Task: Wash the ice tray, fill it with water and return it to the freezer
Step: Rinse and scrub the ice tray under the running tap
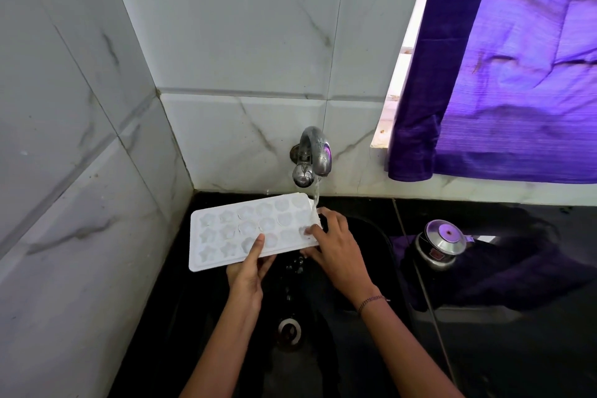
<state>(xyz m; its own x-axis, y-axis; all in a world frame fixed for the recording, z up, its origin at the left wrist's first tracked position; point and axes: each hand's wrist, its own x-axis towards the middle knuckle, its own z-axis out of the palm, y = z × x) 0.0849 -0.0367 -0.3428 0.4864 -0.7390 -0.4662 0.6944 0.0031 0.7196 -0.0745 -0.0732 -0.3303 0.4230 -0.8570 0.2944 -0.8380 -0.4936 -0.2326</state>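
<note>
The white ice tray (248,229) is held over the black sink (371,236), its right end under the tap (315,152). Its near edge is pinched by the left hand (247,271), its right end gripped by the right hand (336,242). The sink floor is hard to make out.

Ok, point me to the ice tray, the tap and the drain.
ice tray (226,233): head view, on its moulded top face.
tap (318,152): head view, on the curved spout.
drain (288,329): head view, on the metal ring.
</note>
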